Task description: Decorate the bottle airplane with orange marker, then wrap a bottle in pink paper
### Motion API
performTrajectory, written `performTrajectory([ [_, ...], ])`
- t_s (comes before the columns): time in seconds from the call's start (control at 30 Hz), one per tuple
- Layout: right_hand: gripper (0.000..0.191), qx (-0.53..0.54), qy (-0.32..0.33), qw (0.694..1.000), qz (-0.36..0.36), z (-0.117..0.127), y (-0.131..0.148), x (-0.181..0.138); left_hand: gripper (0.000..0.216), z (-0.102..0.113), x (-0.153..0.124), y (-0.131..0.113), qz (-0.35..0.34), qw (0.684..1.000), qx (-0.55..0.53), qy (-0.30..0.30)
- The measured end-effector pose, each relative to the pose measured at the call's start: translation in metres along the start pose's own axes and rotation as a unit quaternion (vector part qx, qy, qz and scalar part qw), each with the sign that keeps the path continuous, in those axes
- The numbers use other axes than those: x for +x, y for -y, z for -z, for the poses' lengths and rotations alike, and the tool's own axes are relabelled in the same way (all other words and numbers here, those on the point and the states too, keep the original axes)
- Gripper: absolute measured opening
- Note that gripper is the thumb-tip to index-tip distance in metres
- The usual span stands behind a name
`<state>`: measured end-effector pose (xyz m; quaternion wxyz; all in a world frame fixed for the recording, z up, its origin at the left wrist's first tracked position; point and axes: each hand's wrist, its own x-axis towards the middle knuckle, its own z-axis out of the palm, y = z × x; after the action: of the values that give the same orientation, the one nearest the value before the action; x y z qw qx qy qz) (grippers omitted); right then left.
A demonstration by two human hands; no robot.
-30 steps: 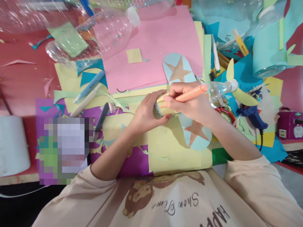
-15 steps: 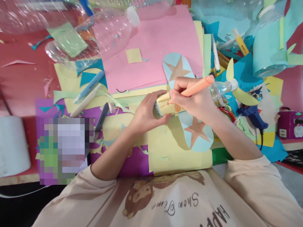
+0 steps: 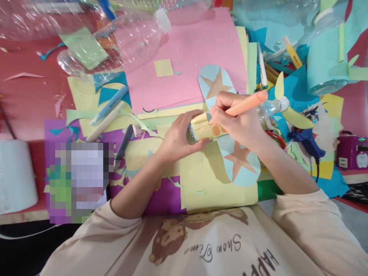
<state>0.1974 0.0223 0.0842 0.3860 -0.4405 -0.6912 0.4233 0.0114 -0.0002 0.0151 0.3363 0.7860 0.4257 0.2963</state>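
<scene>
A toy airplane lies on its side before me, made from a plastic bottle (image 3: pixel 266 110) with light blue paper wings (image 3: pixel 240 163) bearing orange-brown stars. Yellow paper propeller blades (image 3: pixel 297 117) sit at the white cap end. My left hand (image 3: pixel 181 132) is closed around the bottle's wide end, thumb and fingers on either side of its yellow paper wrap (image 3: pixel 202 129). In my right hand (image 3: pixel 235 120) is an orange marker (image 3: pixel 248 102), its tip against the wrap, where thin orange lines show. My right hand hides part of the bottle's middle.
Clear plastic bottles (image 3: pixel 138 42) lie at the back left on pink paper (image 3: pixel 189 46). A blue glue gun (image 3: pixel 309 140) is at right, near red-handled scissors (image 3: pixel 276 138). A blue-wrapped bottle (image 3: pixel 326 57) stands back right. Markers (image 3: pixel 110 103) and paper scraps lie at left, beside a white roll (image 3: pixel 17 176).
My right hand and the marker have shifted slightly right along the yellow wrap, uncovering more of the drawn orange lines. My left hand keeps its hold on the bottle.
</scene>
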Motion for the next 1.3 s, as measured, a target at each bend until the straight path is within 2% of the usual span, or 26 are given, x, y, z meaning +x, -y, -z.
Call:
performTrajectory([
  [0.13, 0.038, 0.078, -0.053, 0.995, -0.025, 0.003, -0.001, 0.002, 0.066, 0.0, -0.001, -0.001, -0.005, 1.0, 0.0, -0.028],
  [0.23, 0.037, 0.125, -0.108, 0.986, -0.005, 0.007, 0.001, 0.002, 0.053, -0.001, -0.002, -0.002, -0.022, 0.998, 0.005, -0.06],
  [0.33, 0.035, 0.132, -0.13, 0.982, 0.027, 0.012, 0.004, 0.001, 0.046, -0.003, -0.002, -0.001, -0.019, 0.995, 0.017, -0.097],
  [0.4, 0.029, 0.118, -0.125, 0.984, 0.044, 0.013, 0.006, 0.0, 0.048, -0.004, -0.002, 0.001, -0.012, 0.992, 0.026, -0.124],
  [0.5, 0.015, 0.081, -0.075, 0.993, 0.041, 0.011, 0.004, -0.003, 0.054, -0.004, -0.001, 0.004, -0.006, 0.991, 0.043, -0.129],
  [0.57, 0.015, 0.051, -0.034, 0.998, 0.025, 0.009, 0.001, -0.005, 0.056, -0.004, -0.001, 0.004, -0.006, 0.992, 0.052, -0.117],
  [0.63, 0.02, 0.016, -0.019, 1.0, 0.014, 0.007, -0.003, -0.006, 0.057, -0.004, -0.001, 0.003, -0.006, 0.993, 0.055, -0.105],
  [0.9, 0.029, -0.08, -0.03, 0.996, 0.014, 0.006, -0.011, -0.007, 0.065, -0.003, -0.001, -0.002, 0.013, 0.996, 0.032, -0.086],
  [1.13, 0.029, -0.096, -0.037, 0.995, 0.018, 0.004, -0.008, -0.008, 0.065, -0.003, -0.001, -0.003, 0.02, 0.996, 0.025, -0.083],
  [1.3, 0.031, -0.07, -0.049, 0.996, 0.033, 0.003, -0.005, -0.007, 0.064, -0.003, 0.0, -0.002, 0.016, 0.996, 0.022, -0.089],
])
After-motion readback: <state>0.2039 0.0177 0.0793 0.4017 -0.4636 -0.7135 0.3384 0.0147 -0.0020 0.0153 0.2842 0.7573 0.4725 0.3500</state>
